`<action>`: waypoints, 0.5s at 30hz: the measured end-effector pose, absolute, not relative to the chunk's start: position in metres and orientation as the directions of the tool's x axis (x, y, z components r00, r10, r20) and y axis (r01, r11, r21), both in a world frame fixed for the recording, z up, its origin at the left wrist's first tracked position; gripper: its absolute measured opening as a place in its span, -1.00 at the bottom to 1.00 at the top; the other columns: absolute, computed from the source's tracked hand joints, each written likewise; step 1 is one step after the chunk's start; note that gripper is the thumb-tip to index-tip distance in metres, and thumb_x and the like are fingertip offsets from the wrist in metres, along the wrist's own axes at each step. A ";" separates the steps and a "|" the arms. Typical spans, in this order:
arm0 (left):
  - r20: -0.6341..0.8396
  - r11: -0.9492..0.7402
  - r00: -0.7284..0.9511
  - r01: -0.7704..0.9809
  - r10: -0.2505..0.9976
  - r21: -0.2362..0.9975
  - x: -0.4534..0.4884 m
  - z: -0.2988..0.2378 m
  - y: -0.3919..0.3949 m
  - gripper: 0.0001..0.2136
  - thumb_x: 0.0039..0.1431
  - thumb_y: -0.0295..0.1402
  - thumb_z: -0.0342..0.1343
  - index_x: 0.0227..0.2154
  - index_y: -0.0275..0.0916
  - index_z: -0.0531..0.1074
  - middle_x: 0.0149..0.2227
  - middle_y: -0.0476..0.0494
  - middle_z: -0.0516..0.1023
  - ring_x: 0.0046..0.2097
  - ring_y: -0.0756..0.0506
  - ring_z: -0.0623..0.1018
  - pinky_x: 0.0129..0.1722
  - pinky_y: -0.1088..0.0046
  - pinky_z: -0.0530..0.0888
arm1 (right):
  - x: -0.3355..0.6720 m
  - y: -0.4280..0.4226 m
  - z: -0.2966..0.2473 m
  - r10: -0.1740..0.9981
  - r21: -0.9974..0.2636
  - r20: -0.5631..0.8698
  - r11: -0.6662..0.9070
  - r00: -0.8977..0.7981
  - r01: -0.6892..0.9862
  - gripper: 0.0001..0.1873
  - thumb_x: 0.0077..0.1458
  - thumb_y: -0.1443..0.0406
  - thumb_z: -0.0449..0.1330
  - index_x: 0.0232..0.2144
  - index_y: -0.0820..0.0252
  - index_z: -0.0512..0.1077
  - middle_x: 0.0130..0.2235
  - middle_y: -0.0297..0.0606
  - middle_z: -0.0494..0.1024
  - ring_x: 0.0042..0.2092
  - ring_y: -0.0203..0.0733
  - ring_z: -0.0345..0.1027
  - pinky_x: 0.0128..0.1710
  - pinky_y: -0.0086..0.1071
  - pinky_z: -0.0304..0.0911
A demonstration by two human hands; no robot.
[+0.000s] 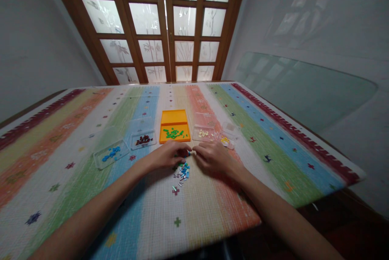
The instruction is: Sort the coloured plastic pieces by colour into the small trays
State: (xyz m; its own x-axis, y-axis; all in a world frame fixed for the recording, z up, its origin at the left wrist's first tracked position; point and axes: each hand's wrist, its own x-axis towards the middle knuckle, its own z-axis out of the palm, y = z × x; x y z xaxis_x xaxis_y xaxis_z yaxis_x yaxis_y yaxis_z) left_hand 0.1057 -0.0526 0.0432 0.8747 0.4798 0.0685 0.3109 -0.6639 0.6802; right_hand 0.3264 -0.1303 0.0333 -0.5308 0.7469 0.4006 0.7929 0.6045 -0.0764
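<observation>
My left hand (172,154) is closed in a pinch just in front of the orange box, with a small blue piece (189,153) showing at its fingertips. My right hand (215,156) faces it from the right, fingers curled and pressed together; what they hold, if anything, is too small to make out. Below the hands lies a loose pile of small blue, white and green plastic pieces (183,172), partly covered by my left hand. Just beyond my hands stands an open orange box (174,117) with green pieces (173,133) in it.
Left of the orange box are clear boxes with dark brown pieces (144,140) and blue pieces (111,153). To its right, clear boxes hold cream pieces (203,133) and yellow pieces (225,140). A striped cloth (161,227) covers the table.
</observation>
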 end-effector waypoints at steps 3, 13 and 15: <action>0.072 -0.663 0.868 0.319 0.492 0.677 0.109 0.042 -0.051 -0.73 0.14 -0.48 0.21 -0.08 -0.20 0.54 -0.31 -0.10 0.64 -0.32 -0.06 0.53 -0.27 0.41 0.45 | 0.326 -0.131 0.035 0.743 -0.075 0.405 0.607 -0.532 0.791 -0.77 0.26 0.36 0.02 -0.36 0.19 0.46 -0.43 -0.25 0.52 -0.44 -0.24 0.18 -0.41 -0.25 -0.09; 0.046 -0.613 0.858 0.326 0.511 0.720 0.104 0.041 -0.050 -0.67 0.13 -0.38 0.31 -0.04 -0.27 0.52 -0.27 -0.14 0.64 -0.29 -0.08 0.55 -0.25 0.38 0.47 | 0.325 -0.132 0.038 0.744 -0.075 0.408 0.606 -0.530 0.792 -0.76 0.24 0.38 0.02 -0.41 0.20 0.45 -0.44 -0.24 0.50 -0.44 -0.24 0.18 -0.39 -0.24 -0.06; 0.058 -0.619 0.855 0.324 0.515 0.715 0.105 0.039 -0.049 -0.71 0.14 -0.42 0.28 -0.06 -0.24 0.53 -0.26 -0.13 0.64 -0.28 -0.08 0.55 -0.23 0.38 0.48 | 0.325 -0.132 0.038 0.742 -0.079 0.411 0.608 -0.530 0.790 -0.76 0.25 0.38 0.02 -0.40 0.20 0.45 -0.44 -0.25 0.50 -0.45 -0.24 0.18 -0.39 -0.25 -0.06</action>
